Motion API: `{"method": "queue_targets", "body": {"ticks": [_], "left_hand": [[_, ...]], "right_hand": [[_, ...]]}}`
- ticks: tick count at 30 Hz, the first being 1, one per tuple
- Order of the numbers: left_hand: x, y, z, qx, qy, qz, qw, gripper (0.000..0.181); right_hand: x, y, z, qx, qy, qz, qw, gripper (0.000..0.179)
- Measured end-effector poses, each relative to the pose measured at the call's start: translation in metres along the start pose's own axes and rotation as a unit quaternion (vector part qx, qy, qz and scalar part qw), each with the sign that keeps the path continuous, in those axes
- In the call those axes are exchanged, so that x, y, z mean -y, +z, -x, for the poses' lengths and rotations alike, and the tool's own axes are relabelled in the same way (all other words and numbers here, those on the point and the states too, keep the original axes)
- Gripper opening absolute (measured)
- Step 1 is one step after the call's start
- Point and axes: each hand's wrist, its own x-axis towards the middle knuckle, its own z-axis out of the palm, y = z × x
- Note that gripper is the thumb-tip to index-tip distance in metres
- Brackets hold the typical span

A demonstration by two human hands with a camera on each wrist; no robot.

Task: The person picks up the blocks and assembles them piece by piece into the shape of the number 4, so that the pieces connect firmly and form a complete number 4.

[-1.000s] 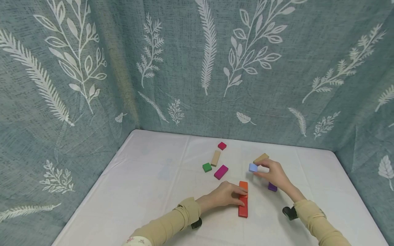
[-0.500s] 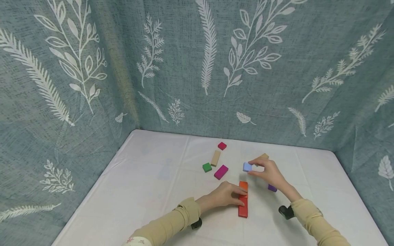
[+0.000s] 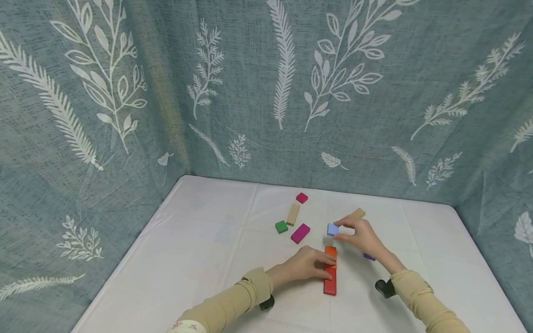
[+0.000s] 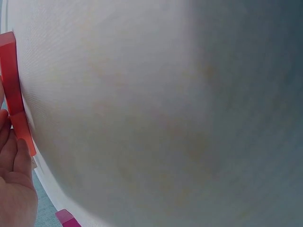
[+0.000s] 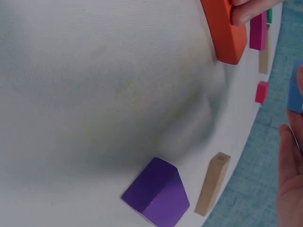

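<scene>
My right hand (image 3: 360,234) pinches a light-blue block (image 3: 332,229) between thumb and fingertips, just beyond the orange block (image 3: 330,251). That orange block and a red block (image 3: 330,287) lie end to end in one line on the white cloth. My left hand (image 3: 303,264) comes in from the left and rests its fingertips on both blocks close to where they meet. In the right wrist view two of its fingers touch the side of the orange block (image 5: 226,35). A purple block (image 5: 158,194) lies under my right hand, mostly covered in the head view.
Past my left hand lie a magenta block (image 3: 300,233), a green block (image 3: 281,226), a plain wooden block (image 3: 293,214) and a crimson block (image 3: 301,198). Another wooden block (image 5: 213,184) lies behind my right hand. A leaf-patterned curtain (image 3: 250,92) hangs around the table.
My right hand has moved left with the light-blue block, from near the back wooden block to just beyond the orange one. My left hand has stayed put.
</scene>
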Motion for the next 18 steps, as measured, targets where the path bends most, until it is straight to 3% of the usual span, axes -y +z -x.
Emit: {"method": "queue_targets", "body": {"ticks": [18], "left_hand": [[0.0, 0.0, 0.0, 0.0, -0.004, -0.014, 0.9999, 0.038]], "right_hand": [[-0.014, 0.015, 0.001, 0.05, 0.026, -0.016, 0.9983, 0.031]]}}
